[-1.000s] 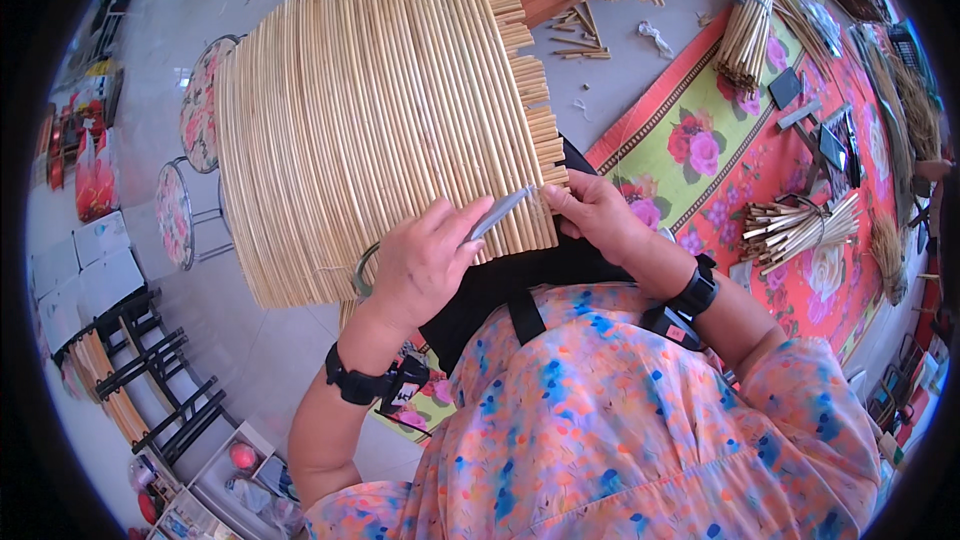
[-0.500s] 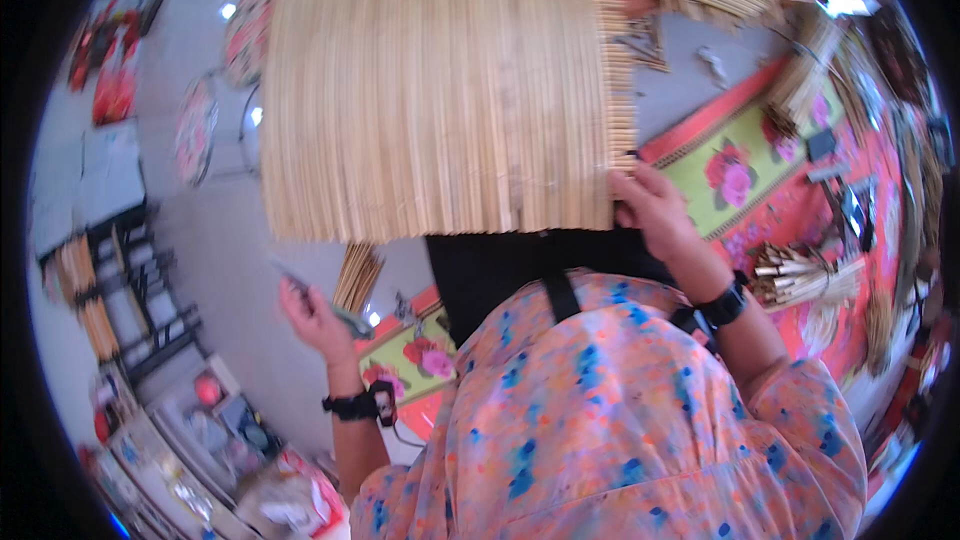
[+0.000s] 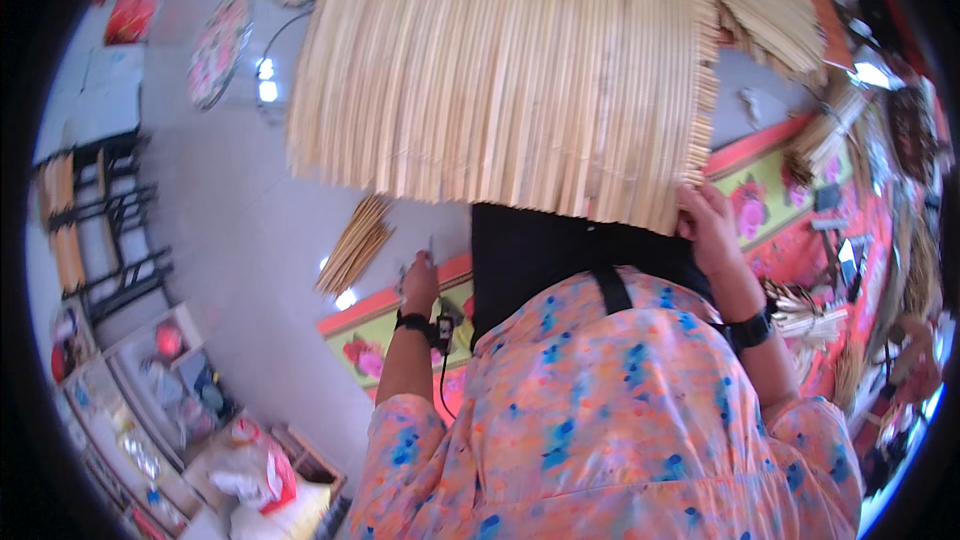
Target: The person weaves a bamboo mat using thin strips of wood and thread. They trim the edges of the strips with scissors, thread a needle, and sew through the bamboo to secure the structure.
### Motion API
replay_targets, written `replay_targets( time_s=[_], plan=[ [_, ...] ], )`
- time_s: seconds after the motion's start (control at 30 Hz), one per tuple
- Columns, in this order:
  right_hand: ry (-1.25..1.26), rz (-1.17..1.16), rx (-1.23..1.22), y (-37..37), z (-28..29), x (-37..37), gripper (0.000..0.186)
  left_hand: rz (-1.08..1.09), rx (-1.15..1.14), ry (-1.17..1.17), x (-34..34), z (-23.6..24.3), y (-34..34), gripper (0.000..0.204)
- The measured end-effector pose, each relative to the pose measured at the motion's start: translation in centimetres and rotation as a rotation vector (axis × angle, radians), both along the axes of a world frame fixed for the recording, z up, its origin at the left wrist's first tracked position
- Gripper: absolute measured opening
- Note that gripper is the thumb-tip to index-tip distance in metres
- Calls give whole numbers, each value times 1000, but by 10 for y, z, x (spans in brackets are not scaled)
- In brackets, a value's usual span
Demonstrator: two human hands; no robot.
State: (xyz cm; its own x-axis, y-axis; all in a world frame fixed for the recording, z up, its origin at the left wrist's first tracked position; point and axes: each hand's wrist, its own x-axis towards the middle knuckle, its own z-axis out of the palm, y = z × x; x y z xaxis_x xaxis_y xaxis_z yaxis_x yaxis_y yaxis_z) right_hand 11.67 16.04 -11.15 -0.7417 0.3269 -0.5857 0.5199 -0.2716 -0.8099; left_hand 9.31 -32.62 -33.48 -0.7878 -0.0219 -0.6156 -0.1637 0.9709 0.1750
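A wide mat of pale, stiff stalks (image 3: 500, 70), laid side by side like reeds or straw, spans the upper middle. My right hand (image 3: 712, 230) is closed on its lower right corner, fingers curled over the edge. My left hand (image 3: 420, 285) is below the mat's lower edge and apart from it, closed round a slim greyish tool (image 3: 431, 243). Only the tip shows past the fingers, so its exact kind is unclear. A loose bundle of thin brown stalks (image 3: 357, 245) lies left of this hand.
A red floral cloth (image 3: 775, 205) runs along the right, bearing a bundle of split stalks (image 3: 805, 315) and small tools. Another stalk piece (image 3: 765, 5) lies at the upper right. Round floral stools (image 3: 220, 50) stand at the upper left, a black rack (image 3: 110, 230) below them.
My left hand has drawn in toward my body with the grey tool. The mat and my right hand sit further right in view, and the mat's lower edge now slants down rightward.
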Motion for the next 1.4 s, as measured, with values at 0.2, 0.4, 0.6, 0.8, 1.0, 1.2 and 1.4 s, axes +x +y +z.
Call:
replay_targets(
  time_s=[0.2,0.4,0.6,0.8,1.0,1.2,1.4],
  plan=[
    [14,63,64,-7,2,-9,24,110,59,-101,-2,-17,35,39],
    [36,100,104,-10,10,-9,30,80,40,78,7,-30,28,43],
    [52,103,86,-5,-5,-5,30,74,21,512,5,-11,2,47],
    [49,138,78,-4,-9,-5,29,416,225,1101,-69,128,14,31],
    [104,193,31,1,-7,-5,27,32,832,925,-103,266,161,25],
    [112,150,4,2,1,-10,31,-734,917,468,-85,292,314,35],
    [44,183,47,4,-1,-9,33,-1226,702,661,-104,274,359,24]
  ],
)
